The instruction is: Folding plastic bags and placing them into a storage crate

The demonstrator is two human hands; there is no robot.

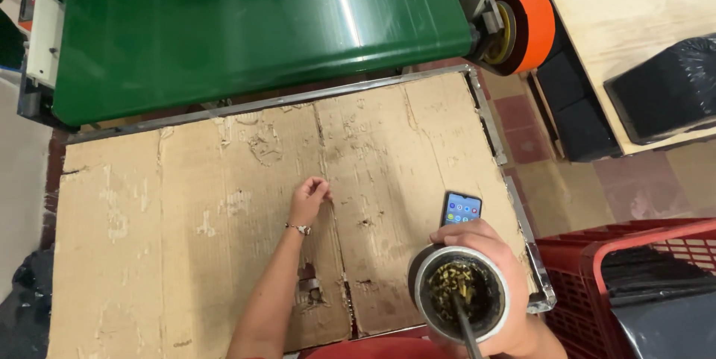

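Your right hand (pixel 488 254) grips a round metal mate cup (pixel 460 293) of rough herbs; your left hand (pixel 308 199) rests half-curled, holding nothing, on the torn cardboard (pixel 186 210)

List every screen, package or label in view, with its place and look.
Smartphone: lies on the cardboard sheet beside the right hand, a dark rectangle with a lit blue screen of small coloured icons.
Black wrapped bundle: on the wooden table at right, blocky, glossy black plastic.
No labels or signs show.
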